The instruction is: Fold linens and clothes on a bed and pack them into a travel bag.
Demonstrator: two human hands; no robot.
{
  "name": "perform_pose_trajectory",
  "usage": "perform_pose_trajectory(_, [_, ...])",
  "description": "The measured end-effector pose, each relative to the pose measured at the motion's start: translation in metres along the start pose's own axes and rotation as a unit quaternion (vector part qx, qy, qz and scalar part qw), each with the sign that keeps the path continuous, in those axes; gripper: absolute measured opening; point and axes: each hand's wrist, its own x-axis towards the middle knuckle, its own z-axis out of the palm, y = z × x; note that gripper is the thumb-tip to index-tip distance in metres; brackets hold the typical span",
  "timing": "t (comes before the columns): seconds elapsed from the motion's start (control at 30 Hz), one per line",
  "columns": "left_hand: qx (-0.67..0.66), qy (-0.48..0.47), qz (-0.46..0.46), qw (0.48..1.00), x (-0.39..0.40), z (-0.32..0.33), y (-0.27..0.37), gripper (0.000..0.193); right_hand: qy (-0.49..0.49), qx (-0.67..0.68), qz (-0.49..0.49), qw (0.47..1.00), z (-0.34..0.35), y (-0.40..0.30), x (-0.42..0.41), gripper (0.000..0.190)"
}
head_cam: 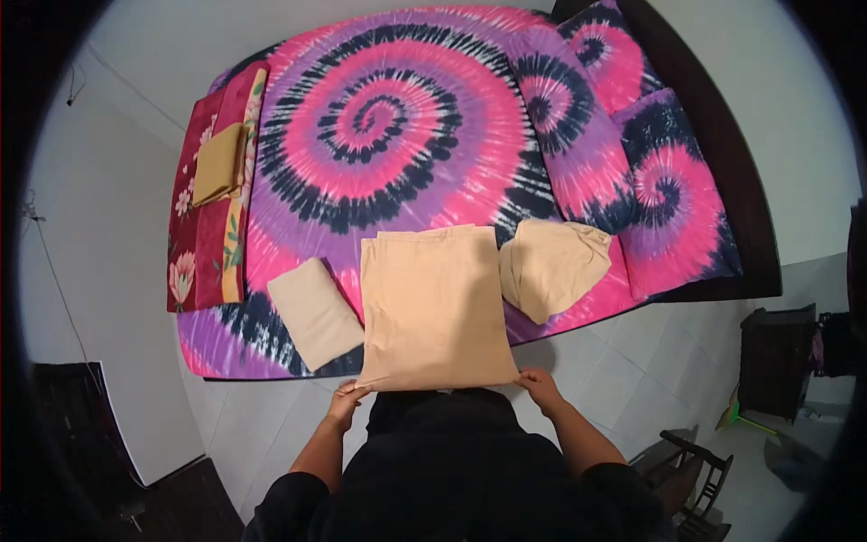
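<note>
A flat peach-beige cloth (430,305) is stretched between my two hands at its near edge. My left hand (347,400) pinches the near left corner, and my right hand (540,387) pinches the near right one. The far part of this cloth lies on the bed, where its layered end shows, while the near edge hangs past the mattress in front of my body. Left of it rests a folded cream cloth (316,314). To the right lies a loosely bunched beige cloth (552,267), close beside the stretched one.
A tie-dye spiral sheet (379,129) covers the bed. Matching pillows (670,190) and a bolster (569,129) lie by the dark headboard (738,196). At left, a folded floral blanket (183,251) carries a folded tan cloth (218,164). A wooden chair (704,467) stands at lower right.
</note>
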Motion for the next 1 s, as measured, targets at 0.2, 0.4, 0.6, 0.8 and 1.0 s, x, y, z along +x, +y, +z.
perform_pose_trajectory(0.2, [0.032,-0.008,0.186,0.982,0.027,0.006,-0.007,0.01,0.059,-0.015,-0.077,0.995,-0.011,-0.062,0.009,0.014])
perform_pose_trajectory(0.4, [0.058,0.084,0.272,0.957,0.011,0.015,0.165,0.022,0.128,0.061,-0.23,0.963,-0.01,-0.193,0.049,0.013])
perform_pose_trajectory(0.6, [-0.16,0.055,0.442,0.881,-0.044,0.025,0.26,0.021,0.08,0.232,-0.376,0.893,-0.016,-0.292,0.043,0.008])
perform_pose_trajectory(0.8, [-0.123,0.055,0.452,0.882,-0.061,-0.001,0.195,0.018,0.052,0.26,-0.377,0.888,-0.012,-0.3,-0.021,0.015])
perform_pose_trajectory(1.0, [-0.142,0.023,0.334,0.932,-0.078,0.017,0.076,0.012,0.096,0.13,-0.245,0.956,-0.019,-0.175,-0.031,0.017])
